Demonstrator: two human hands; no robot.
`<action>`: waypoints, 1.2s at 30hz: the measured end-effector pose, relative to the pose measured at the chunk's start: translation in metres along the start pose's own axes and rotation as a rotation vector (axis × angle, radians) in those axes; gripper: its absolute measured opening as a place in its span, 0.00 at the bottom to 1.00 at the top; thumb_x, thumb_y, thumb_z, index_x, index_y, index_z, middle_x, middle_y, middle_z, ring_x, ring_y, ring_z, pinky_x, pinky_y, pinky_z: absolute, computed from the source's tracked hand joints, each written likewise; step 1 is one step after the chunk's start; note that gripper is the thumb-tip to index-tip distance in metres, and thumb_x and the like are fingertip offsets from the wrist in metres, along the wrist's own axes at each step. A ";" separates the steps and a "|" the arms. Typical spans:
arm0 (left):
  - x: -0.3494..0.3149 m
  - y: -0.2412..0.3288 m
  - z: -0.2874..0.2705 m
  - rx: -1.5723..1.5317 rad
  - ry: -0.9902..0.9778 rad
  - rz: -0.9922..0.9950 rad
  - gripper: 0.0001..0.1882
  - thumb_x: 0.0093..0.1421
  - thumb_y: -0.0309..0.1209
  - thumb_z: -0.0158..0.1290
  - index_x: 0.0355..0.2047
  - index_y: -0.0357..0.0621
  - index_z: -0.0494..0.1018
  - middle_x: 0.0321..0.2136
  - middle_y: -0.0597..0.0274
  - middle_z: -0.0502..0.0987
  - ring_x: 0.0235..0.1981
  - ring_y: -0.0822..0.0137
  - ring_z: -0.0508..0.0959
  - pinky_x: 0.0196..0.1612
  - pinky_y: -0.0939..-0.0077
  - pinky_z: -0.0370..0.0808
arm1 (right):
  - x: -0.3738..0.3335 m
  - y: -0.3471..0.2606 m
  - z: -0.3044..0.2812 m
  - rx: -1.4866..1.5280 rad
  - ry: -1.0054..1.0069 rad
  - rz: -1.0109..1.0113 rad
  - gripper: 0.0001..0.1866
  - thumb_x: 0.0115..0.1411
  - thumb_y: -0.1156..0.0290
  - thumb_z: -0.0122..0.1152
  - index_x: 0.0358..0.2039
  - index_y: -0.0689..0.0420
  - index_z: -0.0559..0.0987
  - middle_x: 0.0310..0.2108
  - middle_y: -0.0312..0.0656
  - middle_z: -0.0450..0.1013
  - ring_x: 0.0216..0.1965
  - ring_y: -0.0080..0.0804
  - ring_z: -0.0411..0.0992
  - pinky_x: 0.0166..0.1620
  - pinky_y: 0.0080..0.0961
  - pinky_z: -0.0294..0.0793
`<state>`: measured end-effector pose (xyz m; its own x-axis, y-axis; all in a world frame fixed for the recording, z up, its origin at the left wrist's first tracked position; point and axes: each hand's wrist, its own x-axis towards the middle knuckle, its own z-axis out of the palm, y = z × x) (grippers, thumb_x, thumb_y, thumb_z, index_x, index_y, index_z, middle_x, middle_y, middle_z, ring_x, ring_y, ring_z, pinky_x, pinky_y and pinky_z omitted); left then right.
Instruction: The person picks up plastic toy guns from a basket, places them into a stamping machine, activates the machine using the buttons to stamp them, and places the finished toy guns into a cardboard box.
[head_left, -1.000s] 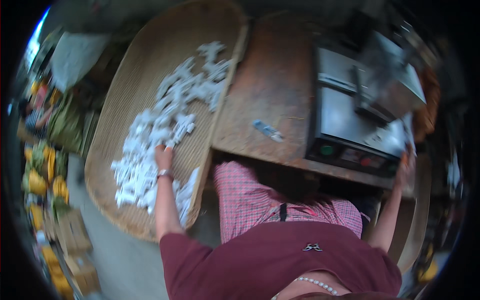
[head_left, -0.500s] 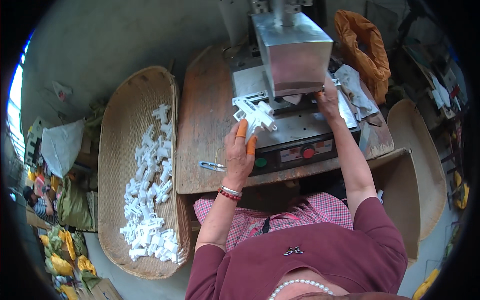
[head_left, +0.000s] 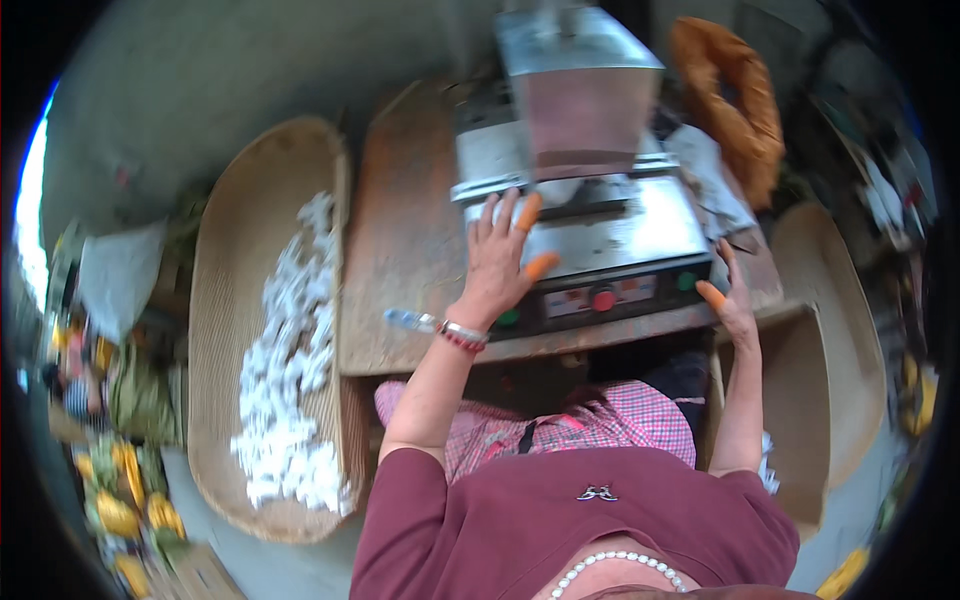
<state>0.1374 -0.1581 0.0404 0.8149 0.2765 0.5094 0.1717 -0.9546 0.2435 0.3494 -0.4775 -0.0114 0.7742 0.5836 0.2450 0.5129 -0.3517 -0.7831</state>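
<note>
My left hand point(head_left: 495, 258) is open over the left front of the press machine's metal base point(head_left: 650, 225), fingers spread, orange covers on thumb and index finger; nothing shows in it. Below it is a green button point(head_left: 508, 318). My right hand point(head_left: 736, 308) is open at the base's right front corner, also with orange finger covers, its thumb nearest another green button point(head_left: 686, 281). A red button point(head_left: 603, 300) sits between them on the front panel. The boxy metal press head point(head_left: 580, 115) stands over the base; the area beneath it is blurred.
Left of the wooden table point(head_left: 390, 270), a long woven basket point(head_left: 225, 400) holds a pile of white pistol-shaped plastic parts point(head_left: 290, 400). Blue-handled snips point(head_left: 410, 320) lie by my left wrist. A cloth point(head_left: 715, 185), an orange sack point(head_left: 750, 110) and a cardboard box point(head_left: 780, 410) are to the right.
The white pistol-shaped part is gone from my left hand, which now spreads over the base. My right hand has come back from under the press head to the right front corner.
</note>
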 end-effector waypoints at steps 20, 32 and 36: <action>-0.340 -0.432 -0.034 0.062 -0.180 -1.077 0.36 0.45 0.42 0.63 0.54 0.42 0.67 0.52 0.46 0.70 0.53 0.49 0.70 0.57 0.61 0.65 | 0.022 0.025 0.018 -0.139 0.233 -0.064 0.28 0.64 0.62 0.51 0.61 0.62 0.61 0.61 0.46 0.59 0.62 0.36 0.56 0.63 0.29 0.50; -0.065 -0.088 -0.056 0.005 0.373 0.134 0.28 0.48 0.18 0.53 0.52 0.38 0.67 0.51 0.50 0.68 0.50 0.51 0.69 0.52 0.59 0.67 | 0.128 -0.047 0.103 0.070 -0.039 -0.386 0.20 0.62 0.73 0.44 0.54 0.59 0.69 0.55 0.46 0.66 0.57 0.36 0.63 0.60 0.27 0.57; -0.059 -0.033 -0.009 -0.154 0.204 -0.041 0.27 0.52 0.21 0.55 0.55 0.38 0.66 0.49 0.49 0.68 0.49 0.50 0.69 0.52 0.61 0.68 | 0.147 -0.068 0.125 0.007 0.087 -0.475 0.15 0.54 0.71 0.59 0.42 0.60 0.74 0.47 0.48 0.69 0.50 0.44 0.66 0.53 0.31 0.64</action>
<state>0.0783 -0.1419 0.0100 0.6776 0.3464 0.6488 0.1037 -0.9183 0.3820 0.3819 -0.2757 0.0065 0.4827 0.6152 0.6233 0.8153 -0.0558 -0.5763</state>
